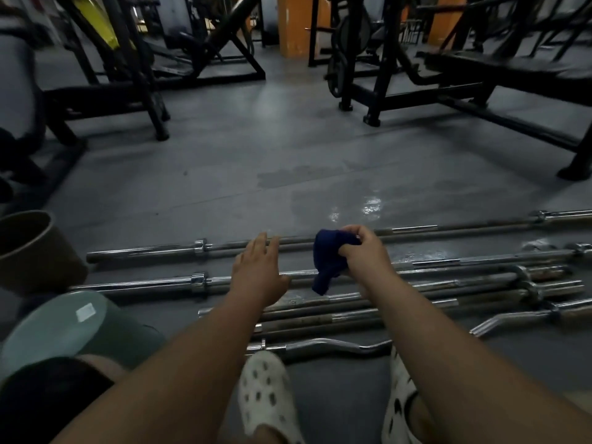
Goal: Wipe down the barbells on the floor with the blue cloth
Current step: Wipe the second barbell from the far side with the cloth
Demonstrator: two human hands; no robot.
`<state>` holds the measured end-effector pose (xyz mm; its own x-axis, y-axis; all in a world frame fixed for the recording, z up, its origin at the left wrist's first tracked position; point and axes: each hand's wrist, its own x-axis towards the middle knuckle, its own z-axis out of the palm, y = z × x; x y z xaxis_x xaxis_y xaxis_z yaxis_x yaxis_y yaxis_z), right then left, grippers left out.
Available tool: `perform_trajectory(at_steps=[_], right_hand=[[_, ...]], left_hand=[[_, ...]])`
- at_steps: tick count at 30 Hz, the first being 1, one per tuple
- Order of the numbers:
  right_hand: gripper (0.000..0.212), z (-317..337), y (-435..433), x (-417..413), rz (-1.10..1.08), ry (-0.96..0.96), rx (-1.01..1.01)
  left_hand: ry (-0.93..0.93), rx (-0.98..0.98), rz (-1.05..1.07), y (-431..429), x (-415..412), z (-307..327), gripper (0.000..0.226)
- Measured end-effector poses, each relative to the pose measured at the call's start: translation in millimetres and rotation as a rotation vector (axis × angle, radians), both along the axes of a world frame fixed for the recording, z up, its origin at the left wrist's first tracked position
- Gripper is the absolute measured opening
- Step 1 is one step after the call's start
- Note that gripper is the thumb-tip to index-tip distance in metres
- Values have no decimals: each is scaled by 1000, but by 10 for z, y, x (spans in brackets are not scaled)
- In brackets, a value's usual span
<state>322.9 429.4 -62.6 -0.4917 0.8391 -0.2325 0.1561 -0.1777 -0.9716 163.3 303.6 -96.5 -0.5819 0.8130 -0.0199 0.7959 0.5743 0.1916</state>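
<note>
Several steel barbells (144,251) lie side by side on the grey floor in front of me, with a curl bar (336,346) nearest my feet. My right hand (365,254) grips a bunched dark blue cloth (328,261) and holds it above the bars; the cloth's lower end hangs down. My left hand (258,270) is stretched out with straight fingers over the second barbell (137,283), holding nothing. Whether it touches a bar I cannot tell.
A brown bucket (35,248) and a pale green tub (61,328) stand at the left. Black gym machine frames (378,100) and benches fill the far side. A wet patch (368,206) shines on the floor beyond the bars. My white clogs (266,398) are at the bottom.
</note>
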Motion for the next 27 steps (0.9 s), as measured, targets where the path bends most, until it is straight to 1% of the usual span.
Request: perform_trajectory(at_steps=[4,8,15,19,24,27], right_hand=[[40,-61,71,-82,-48,11,-12],[42,-283,248,-323,-61,-16,-30],[44,-1103,590,-949,-64,-135,-63],[40,-1545,783,-1183,-80,-215,-115],[40,-1897,1044,-1442,-139,-275,-115],[40,-2096,1195,-1616,-160,-331,-84]], left_hand=[[-49,-18,26,38,-26,-109,90],[-115,-74,19,206,-152,-339,93],[-158,-168,11,465,-667,-1012,89],[-213,-225,14,608,-915,-1420,84],[-294,-298,-9,806,-1168,-1812,81],[-308,-300,-30,961,-1323,-1977,81]])
